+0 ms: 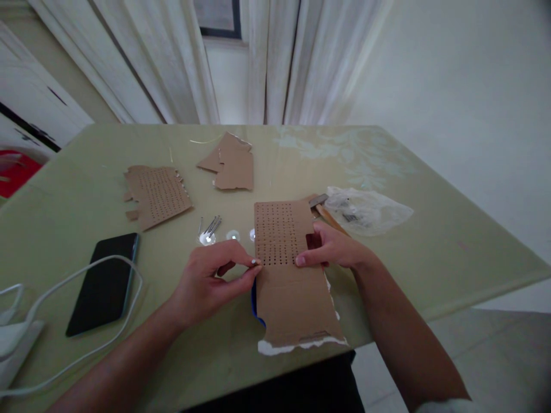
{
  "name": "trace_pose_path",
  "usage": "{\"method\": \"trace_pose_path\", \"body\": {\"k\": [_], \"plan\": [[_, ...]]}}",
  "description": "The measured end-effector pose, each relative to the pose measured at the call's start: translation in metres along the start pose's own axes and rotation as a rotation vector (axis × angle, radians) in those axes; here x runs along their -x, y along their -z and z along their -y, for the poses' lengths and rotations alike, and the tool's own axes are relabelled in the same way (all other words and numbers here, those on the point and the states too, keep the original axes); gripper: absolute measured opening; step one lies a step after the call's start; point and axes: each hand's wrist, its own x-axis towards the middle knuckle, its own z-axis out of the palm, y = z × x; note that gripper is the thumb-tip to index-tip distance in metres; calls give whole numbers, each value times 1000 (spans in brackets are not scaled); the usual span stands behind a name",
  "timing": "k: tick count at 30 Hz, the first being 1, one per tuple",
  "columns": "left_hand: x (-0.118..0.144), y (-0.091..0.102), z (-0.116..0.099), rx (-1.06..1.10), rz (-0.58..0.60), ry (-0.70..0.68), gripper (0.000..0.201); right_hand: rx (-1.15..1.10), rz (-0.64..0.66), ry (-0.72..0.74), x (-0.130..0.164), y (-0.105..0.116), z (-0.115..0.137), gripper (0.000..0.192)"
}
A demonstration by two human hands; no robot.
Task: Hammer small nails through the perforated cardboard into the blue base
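cardboard (290, 269) full of punched holes lies on the counter (430, 241); left hand (206, 284) pinches its edge, right hand (331, 248) grips the other side. steady pressure from both would likely keep the rows straight.

Dim, soft daylight filters through the curtains (267, 63) beyond the fingers (245, 269), casting faint shadows beneath them. The picture is slightly soft, with wide-angle bending and darker corners at the edges.

We see a brown card (293, 275), torn along its white near edge, lying flat at the table's near edge, its far half punched with rows of small holes.
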Motion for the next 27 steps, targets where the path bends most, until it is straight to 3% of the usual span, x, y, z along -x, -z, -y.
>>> {"method": "trace_pose_path", "body": {"k": [5, 7, 10, 12, 13, 16, 17, 22, 27], "plan": [[0, -3, 2, -47, 24, -107, 7, 121, -84, 18, 3, 8, -2, 51], [-1, -4, 3, -56, 23, -112, 8, 167, -308, 102, 4, 14, 0, 54], [-3, -4, 2, -90, 19, -160, 7, 386, -798, 229, 10, 22, 5, 47], [-4, -5, 2, -115, 17, -200, 8, 631, -1011, 191, 16, 25, 6, 38], [-5, -5, 2, -123, 15, -214, 8, 761, -1054, 114, 20, 25, 5, 36], [-5, -6, 6, -120, 3, -228, 8, 1114, -1020, -253, 29, 18, -1, 29], [-5, -7, 8, -116, -4, -228, 8, 1158, -1013, -314, 30, 15, -4, 24], [-6, -11, 15, -79, -17, -212, 10, 1270, -1025, -395, 25, 3, -14, 22], [-9, -11, 15, -57, -14, -236, 13, 1276, -997, -415, 19, 4, -11, 25]]}}
